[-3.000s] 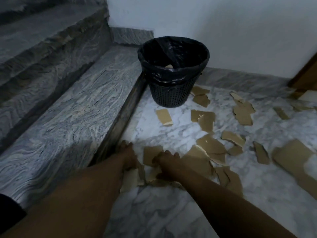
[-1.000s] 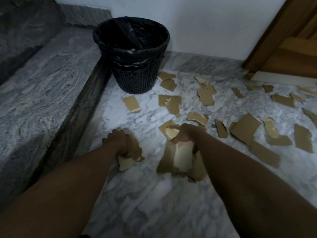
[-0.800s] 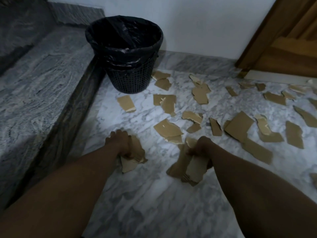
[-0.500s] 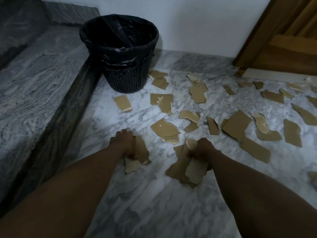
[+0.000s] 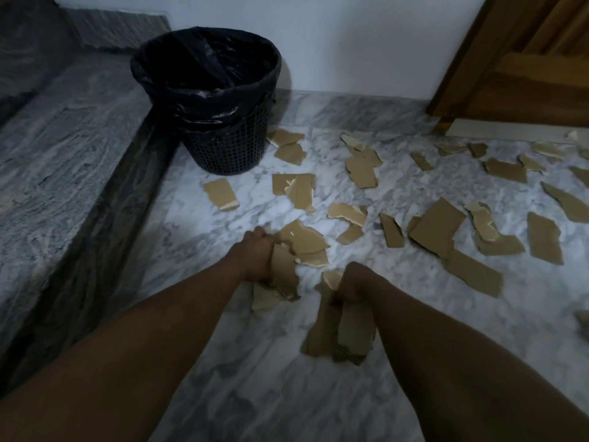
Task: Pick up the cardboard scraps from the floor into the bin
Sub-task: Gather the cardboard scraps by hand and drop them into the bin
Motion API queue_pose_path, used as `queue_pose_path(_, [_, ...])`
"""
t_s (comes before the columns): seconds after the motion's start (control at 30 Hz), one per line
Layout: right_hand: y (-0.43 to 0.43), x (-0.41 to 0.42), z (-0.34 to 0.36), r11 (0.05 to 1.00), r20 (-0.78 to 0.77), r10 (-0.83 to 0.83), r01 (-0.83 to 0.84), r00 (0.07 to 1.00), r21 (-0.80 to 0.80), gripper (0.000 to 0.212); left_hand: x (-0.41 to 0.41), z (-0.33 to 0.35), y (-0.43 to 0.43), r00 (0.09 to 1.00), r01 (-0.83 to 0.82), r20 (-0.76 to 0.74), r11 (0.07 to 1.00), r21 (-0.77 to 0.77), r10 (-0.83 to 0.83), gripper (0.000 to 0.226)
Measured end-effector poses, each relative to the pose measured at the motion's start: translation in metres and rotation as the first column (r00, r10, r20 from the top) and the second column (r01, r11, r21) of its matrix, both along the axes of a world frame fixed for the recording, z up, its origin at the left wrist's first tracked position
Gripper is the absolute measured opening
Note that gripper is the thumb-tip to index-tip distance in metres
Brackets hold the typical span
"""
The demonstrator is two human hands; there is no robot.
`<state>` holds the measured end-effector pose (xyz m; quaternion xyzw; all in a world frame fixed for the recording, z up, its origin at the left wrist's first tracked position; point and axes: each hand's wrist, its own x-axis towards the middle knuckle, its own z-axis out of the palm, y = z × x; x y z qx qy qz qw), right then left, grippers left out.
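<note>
Cardboard scraps [image 5: 353,333] clutched: right hand [image 5: 353,283], fingers hidden | left hand [image 5: 258,256] clutches more

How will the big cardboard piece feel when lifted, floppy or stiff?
Probably stiff: the big cardboard piece lies flat with straight edges. Likely light, being thin. It hugs the marble floor, so lifting an edge may be fiddly.

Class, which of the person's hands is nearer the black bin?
Left. The left hand, gripping scraps, is in front of the bin; the right hand is further back and rightward.

Bare hands [image 5: 256,258] — forearms [image 5: 178,317] apparently bare too.
</note>
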<state>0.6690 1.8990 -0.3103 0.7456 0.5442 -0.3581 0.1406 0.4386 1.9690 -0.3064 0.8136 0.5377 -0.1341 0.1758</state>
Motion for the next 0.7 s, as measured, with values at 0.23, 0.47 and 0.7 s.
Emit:
queue_pose_path(0.23, [0.013, -0.010, -0.014, 1.000, 0.016, 0.015, -0.015, 1.000, 0.007, 0.059, 0.051, 0.004, 0.022, 0.961, 0.275, -0.059, 0.942, 0.193, -0.269, 0.081])
queue_pose_path(0.47, [0.025, -0.010, -0.019, 0.993, 0.010, -0.020, 0.021, 1.000, -0.116, 0.064, 0.055, -0.019, 0.047, 0.977, 0.203, -0.064, 0.979, -0.021, -0.204, 0.108])
queue_pose_path(0.7, [0.029, -0.015, -0.018, 0.995, 0.002, -0.035, 0.035, 0.999, -0.098, 0.064, 0.053, -0.014, 0.045, 0.963, 0.229, -0.142, 0.973, -0.027, -0.231, 0.081])
